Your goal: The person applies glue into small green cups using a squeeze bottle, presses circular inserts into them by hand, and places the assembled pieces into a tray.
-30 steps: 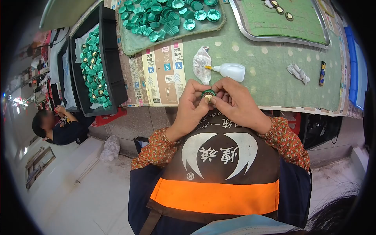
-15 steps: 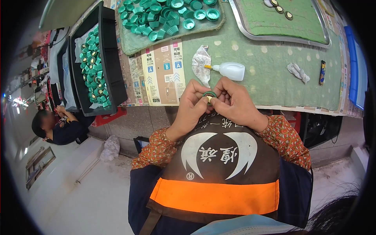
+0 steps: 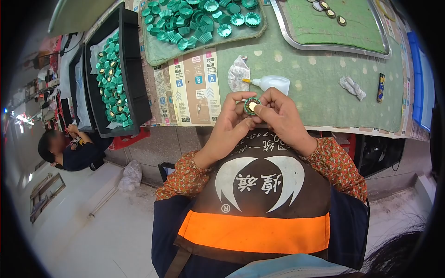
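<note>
A small green fluted cup (image 3: 251, 106) with a brown and cream piece inside is between my hands, its opening towards me. My right hand (image 3: 283, 112) pinches it, with the thumb on the cream piece. Curled around its left side are the fingers of my left hand (image 3: 232, 121); that thumb is off the cup, just below it. Beyond the hands, a white squeeze bottle (image 3: 274, 83) with a yellow tip lies on its side, the tip against a crumpled, stained cloth (image 3: 238, 74).
Many green cups (image 3: 185, 23) lie on a cloth-covered tray (image 3: 162, 58) at the back. A black crate (image 3: 134, 76) at left holds filled cups (image 3: 111, 78). A metal-rimmed green tray (image 3: 333, 34) carries several round pieces. At right lie a twisted tissue (image 3: 352, 88) and a glue-stick-like tube (image 3: 380, 88). Another person (image 3: 69, 148) sits far left.
The cup has turned so its inside faces me more fully. My left thumb has moved down off it, while my right thumb stays on the cream piece.
</note>
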`<move>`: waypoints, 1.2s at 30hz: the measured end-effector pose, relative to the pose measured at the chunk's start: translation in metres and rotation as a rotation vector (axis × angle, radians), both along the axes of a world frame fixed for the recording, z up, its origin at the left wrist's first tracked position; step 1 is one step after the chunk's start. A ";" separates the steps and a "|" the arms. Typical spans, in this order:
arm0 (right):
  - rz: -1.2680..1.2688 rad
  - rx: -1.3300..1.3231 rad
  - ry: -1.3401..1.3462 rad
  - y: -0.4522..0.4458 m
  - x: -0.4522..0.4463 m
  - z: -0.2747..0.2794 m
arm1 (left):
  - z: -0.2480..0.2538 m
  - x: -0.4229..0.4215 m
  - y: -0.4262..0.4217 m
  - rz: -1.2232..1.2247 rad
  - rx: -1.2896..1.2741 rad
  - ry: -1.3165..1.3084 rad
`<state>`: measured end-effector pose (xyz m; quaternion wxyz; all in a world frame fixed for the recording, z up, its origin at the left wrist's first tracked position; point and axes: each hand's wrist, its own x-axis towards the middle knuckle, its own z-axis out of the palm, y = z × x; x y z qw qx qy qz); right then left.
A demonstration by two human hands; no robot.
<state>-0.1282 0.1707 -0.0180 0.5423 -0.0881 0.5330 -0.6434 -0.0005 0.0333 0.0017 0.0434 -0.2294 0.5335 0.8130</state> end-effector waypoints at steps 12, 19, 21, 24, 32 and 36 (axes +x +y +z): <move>0.075 -0.040 0.028 0.002 0.001 -0.001 | -0.005 0.008 -0.003 0.023 0.042 -0.042; 0.043 -0.089 0.188 0.003 0.013 -0.016 | -0.007 0.011 -0.007 0.121 -0.068 -0.143; 0.110 -0.017 0.381 0.007 0.006 -0.011 | 0.000 0.012 -0.017 0.187 -0.147 -0.142; 0.088 -0.016 0.491 0.010 -0.001 0.008 | 0.012 0.023 -0.052 0.334 -0.407 -0.039; 0.002 -0.001 0.969 0.015 -0.021 0.024 | 0.036 0.088 -0.192 0.702 -1.565 -0.318; 0.000 0.007 1.335 0.014 -0.027 0.018 | 0.035 0.072 -0.199 0.526 -2.081 -0.399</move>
